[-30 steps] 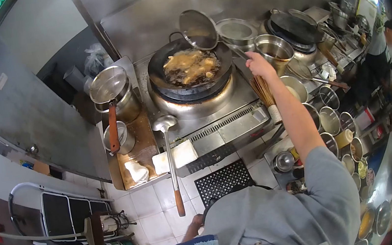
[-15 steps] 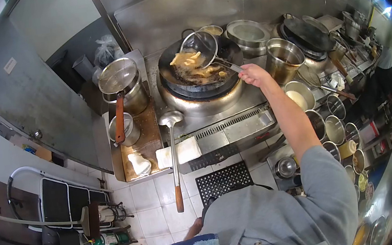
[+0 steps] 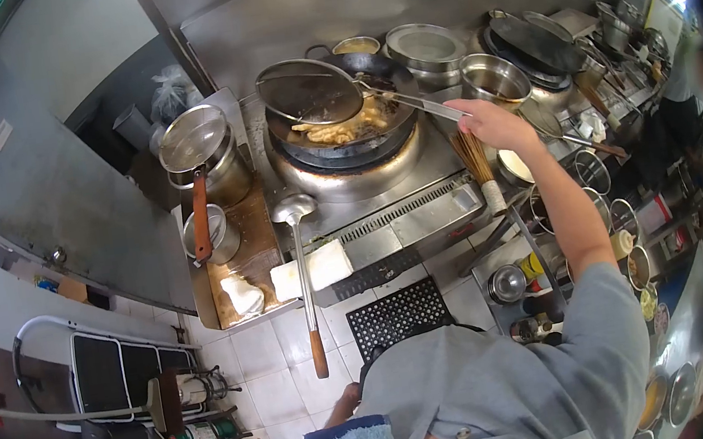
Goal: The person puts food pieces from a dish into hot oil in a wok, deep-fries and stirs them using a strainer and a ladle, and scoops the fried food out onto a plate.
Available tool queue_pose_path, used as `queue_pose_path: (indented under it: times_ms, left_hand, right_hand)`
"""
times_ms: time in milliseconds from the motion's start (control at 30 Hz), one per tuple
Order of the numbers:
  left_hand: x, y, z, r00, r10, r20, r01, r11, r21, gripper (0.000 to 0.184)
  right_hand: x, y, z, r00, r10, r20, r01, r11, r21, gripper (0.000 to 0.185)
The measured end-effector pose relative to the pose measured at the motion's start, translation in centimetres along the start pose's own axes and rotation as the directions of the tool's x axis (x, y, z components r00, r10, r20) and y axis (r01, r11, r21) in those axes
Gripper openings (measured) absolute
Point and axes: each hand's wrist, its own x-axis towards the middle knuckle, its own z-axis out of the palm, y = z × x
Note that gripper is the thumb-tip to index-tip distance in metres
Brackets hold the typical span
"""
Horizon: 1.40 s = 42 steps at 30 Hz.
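Note:
My right hand (image 3: 488, 120) is closed around the handle of a round mesh strainer (image 3: 308, 92). The strainer is tilted over the left part of a black wok (image 3: 407, 101) and hides some of it. Golden fried pieces (image 3: 340, 129) lie in dark oil in the wok, below the strainer's rim. My left hand (image 3: 345, 398) hangs low beside my body, partly behind my shirt and a blue towel, and its fingers cannot be made out. A long-handled ladle (image 3: 293, 209) rests across the stove's front edge, apart from both hands.
Left of the wok stands a steel pot (image 3: 231, 178) with a wooden-handled strainer on top. A bamboo brush (image 3: 478, 167) stands by the stove front below my right forearm. A second wok (image 3: 538, 48) is farther right. Someone in dark clothing stands at the far right.
My right hand has moved slightly right and turned the strainer, swinging its mesh up and left over the wok. The bamboo brush now shows beside my forearm. The view has shifted a little.

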Motion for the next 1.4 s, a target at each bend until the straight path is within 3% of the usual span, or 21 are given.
queue_pose_path:
  times_ms: [33,133,267,300,400,600,700,833,967,1067,1100,1200,1333,1367,1400]
  left_hand:
    - [-0.3,0.4,-0.3,1.0,-0.012,0.0,0.012,0.999,-0.035,0.022]
    - [-1.0,1.6,-0.8,1.0,-0.015,0.006,0.016,0.995,-0.098,0.022]
    - [-2.5,3.7,-1.0,0.999,0.03,-0.015,-0.032,0.986,-0.163,0.023]
    - [-3.1,4.1,-1.0,0.988,0.145,-0.055,-0.152,0.974,-0.166,0.023]
    - [1.2,2.0,0.5,0.985,-0.171,-0.02,0.161,0.958,-0.235,0.023]
    - [-0.7,1.1,0.3,0.995,-0.097,0.02,0.099,0.984,-0.149,0.023]
    - [-1.3,0.9,0.1,0.996,-0.084,0.022,0.086,0.987,-0.139,0.024]
    - [-1.6,0.6,0.1,0.997,-0.078,0.03,0.081,0.988,-0.129,0.024]
    - [-1.7,0.2,0.2,0.997,-0.079,0.027,0.082,0.989,-0.125,0.024]
    - [-1.8,0.2,0.5,0.997,-0.078,0.025,0.08,0.989,-0.127,0.025]
    - [-1.7,0.2,0.6,0.997,-0.074,0.028,0.077,0.989,-0.127,0.025]
    - [-1.8,0.4,0.2,0.998,-0.063,0.021,0.065,0.99,-0.122,0.025]
    - [-1.6,0.8,0.2,0.998,-0.054,0.016,0.055,0.99,-0.133,0.025]
    - [-1.7,0.6,0.6,0.998,-0.055,0.018,0.057,0.99,-0.133,0.025]
    - [-1.8,0.6,0.7,0.998,-0.056,0.018,0.058,0.989,-0.132,0.025]
  right_hand:
    - [-0.7,-0.9,-0.2,0.999,0.034,0.001,-0.034,0.999,-0.021,0.045]
    - [-0.9,1.0,2.3,0.993,-0.118,0.001,0.115,0.969,-0.218,0.044]
    - [-0.3,0.6,0.9,0.998,-0.009,-0.063,0.004,0.997,-0.077,0.043]
    - [-0.7,0.0,0.5,0.995,-0.053,-0.089,0.043,0.993,-0.107,0.043]
    - [-1.4,-1.4,0.2,0.991,-0.038,-0.127,0.019,0.988,-0.151,0.041]
    - [2.7,2.3,6.1,0.996,-0.073,-0.059,0.061,0.979,-0.194,0.039]
    - [4.4,1.6,6.3,0.986,-0.09,-0.138,0.07,0.987,-0.146,0.045]
    - [0.2,-2.3,2.3,0.985,-0.083,-0.153,0.058,0.985,-0.16,0.041]
    - [-1.6,0.1,3.4,0.995,0.0,-0.102,-0.021,0.979,-0.203,0.04]
    - [2.2,4.3,7.1,0.987,-0.054,-0.152,0.016,0.97,-0.243,0.041]
    - [2.6,4.0,7.0,0.98,0.01,-0.2,-0.037,0.99,-0.134,0.04]
    - [2.3,3.6,5.4,0.964,-0.01,-0.266,0.0,0.999,-0.038,0.043]
    - [0.7,4.1,5.7,0.971,0.124,-0.205,-0.11,0.991,0.08,0.044]
    - [1.2,4.6,6.7,0.975,0.05,-0.215,-0.062,0.997,-0.047,0.044]
    - [1.8,5.0,7.5,0.978,0.105,-0.181,-0.097,0.994,0.052,0.042]
